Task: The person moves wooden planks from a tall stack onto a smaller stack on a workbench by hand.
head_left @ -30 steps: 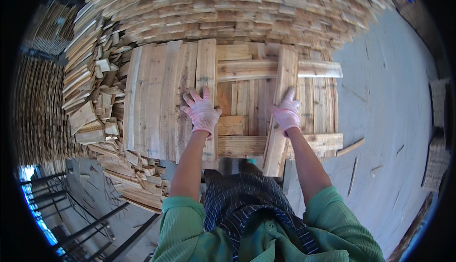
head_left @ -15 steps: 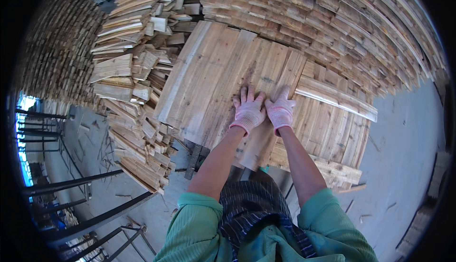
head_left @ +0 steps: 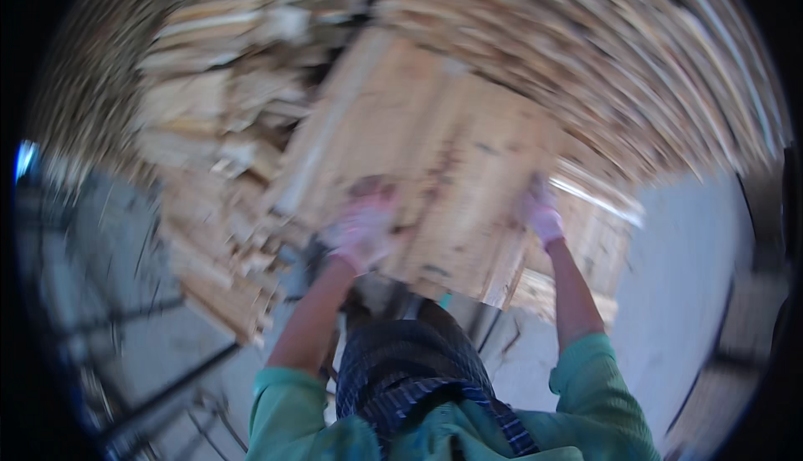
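- Two hands, both mine, both in pale pink gloves: my left hand (head_left: 364, 228) and my right hand (head_left: 540, 210).
- One row of boards (head_left: 468, 185) laid edge to edge lies in front of me, beyond my apron (head_left: 410, 359); blur keeps me from counting the boards in it.
- Two crosspieces poke out past the row's right edge: an upper crosspiece (head_left: 598, 191) with a bright side, and a lower crosspiece (head_left: 544, 290) nearer my body.
- The boards' long axis runs steeply from upper right to lower left, near ends toward me and far ends leaning right.
- The crosspieces point across that, out to the right and slightly down.
- My left hand is over the near left part of the row; the glove is smeared, so I cannot tell whether its fingers are open or closed on anything.
- My right hand is at the row's right edge, near the upper crosspiece; I cannot tell whether it grips the edge or only touches it.
- One big stack of wood (head_left: 602, 68) rises beyond the row, and one heap of scrap wood (head_left: 226, 168) sits to its left.
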The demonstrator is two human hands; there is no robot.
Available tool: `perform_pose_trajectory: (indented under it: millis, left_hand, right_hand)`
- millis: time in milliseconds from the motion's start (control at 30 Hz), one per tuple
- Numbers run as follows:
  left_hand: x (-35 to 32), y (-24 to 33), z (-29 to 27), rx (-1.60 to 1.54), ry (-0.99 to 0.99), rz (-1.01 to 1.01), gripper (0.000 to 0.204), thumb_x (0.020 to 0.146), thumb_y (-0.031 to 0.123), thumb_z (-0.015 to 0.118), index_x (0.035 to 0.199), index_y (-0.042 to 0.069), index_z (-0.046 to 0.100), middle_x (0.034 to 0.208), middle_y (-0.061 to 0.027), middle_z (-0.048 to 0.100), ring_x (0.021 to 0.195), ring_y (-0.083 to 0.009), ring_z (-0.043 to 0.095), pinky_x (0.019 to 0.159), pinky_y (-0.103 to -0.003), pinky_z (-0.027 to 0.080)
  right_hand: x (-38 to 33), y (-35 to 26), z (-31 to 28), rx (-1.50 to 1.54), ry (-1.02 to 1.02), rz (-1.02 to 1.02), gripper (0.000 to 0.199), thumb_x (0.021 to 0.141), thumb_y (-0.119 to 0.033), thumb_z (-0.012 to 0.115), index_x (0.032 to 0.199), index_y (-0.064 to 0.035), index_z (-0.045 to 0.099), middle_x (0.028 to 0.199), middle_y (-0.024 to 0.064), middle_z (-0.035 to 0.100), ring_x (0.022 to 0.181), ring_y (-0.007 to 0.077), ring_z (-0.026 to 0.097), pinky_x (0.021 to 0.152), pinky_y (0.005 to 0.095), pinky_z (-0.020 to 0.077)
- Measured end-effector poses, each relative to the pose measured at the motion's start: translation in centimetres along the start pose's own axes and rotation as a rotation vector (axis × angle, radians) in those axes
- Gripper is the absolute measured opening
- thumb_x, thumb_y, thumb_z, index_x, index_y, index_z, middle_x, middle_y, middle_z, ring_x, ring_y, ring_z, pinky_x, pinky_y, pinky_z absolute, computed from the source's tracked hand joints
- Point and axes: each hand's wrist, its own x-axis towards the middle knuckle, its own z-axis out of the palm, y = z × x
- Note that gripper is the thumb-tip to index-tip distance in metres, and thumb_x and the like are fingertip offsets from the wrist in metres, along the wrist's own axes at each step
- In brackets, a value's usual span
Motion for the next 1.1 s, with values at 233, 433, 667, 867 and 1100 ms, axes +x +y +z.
perform_pose_trajectory:
  millis: [233,433,667,867,1100]
  left_hand:
    - [0.2,-2.1,-1.0,-0.137,0.143,-0.009,0.085,0.076,0.059,0.073,0.143,0.013,0.047,0.147,-0.0191,0.04,0.141,-0.0407,0.033,0.113,-0.056,0.029]
    - [-7.0,-7.1,-3.3,-0.966,0.28,-0.316,0.054,0.094,0.029,0.065,0.144,0.012,0.049,0.145,-0.0167,0.048,0.127,-0.0345,0.056,0.109,-0.042,0.047]
    - [-25.8,-23.9,9.1,-1.265,0.655,-0.91,0.031,0.093,0.028,0.066,0.114,0.006,0.067,0.108,-0.0137,0.07,0.104,-0.0276,0.067,0.093,-0.037,0.053]
    - [-42.4,-38.8,22.2,-1.105,0.508,-1.509,0.05,0.094,0.042,0.065,0.127,0.005,0.061,0.115,-0.0191,0.071,0.105,-0.0312,0.068,0.093,-0.038,0.052]
    - [-42.7,-56.1,26.0,-1.111,0.591,-1.659,0.084,0.093,0.061,0.057,0.152,0.004,0.04,0.148,-0.0239,0.051,0.134,-0.0379,0.051,0.112,-0.042,0.04]
  right_hand:
    - [2.4,3.9,2.3,0.107,-0.025,-0.057,0.069,0.105,-0.027,0.05,0.162,-0.005,0.018,0.165,0.0207,0.026,0.148,0.0313,0.036,0.12,0.0381,0.029]
    - [-0.9,-16.2,0.9,-0.266,-0.037,-0.252,0.06,0.1,-0.02,0.062,0.154,-0.0105,0.039,0.139,0.0244,0.049,0.125,0.0378,0.054,0.104,0.0447,0.0477]
    - [-25.6,-40.8,19.6,0.224,-0.995,-0.499,0.051,0.097,-0.023,0.066,0.142,-0.0024,0.053,0.116,0.0086,0.063,0.1,0.0157,0.06,0.089,0.0333,0.0505]
    - [-29.8,-49.2,49.1,0.189,-1.435,-0.094,0.045,0.098,-0.042,0.061,0.126,-0.0078,0.059,0.101,0.0049,0.065,0.087,0.013,0.061,0.077,0.0306,0.0515]
    - [-26.9,-58.2,71.7,0.434,-1.275,0.288,0.083,0.091,-0.057,0.066,0.154,-0.0147,0.034,0.145,0.0104,0.046,0.13,0.0347,0.046,0.107,0.0536,0.0391]
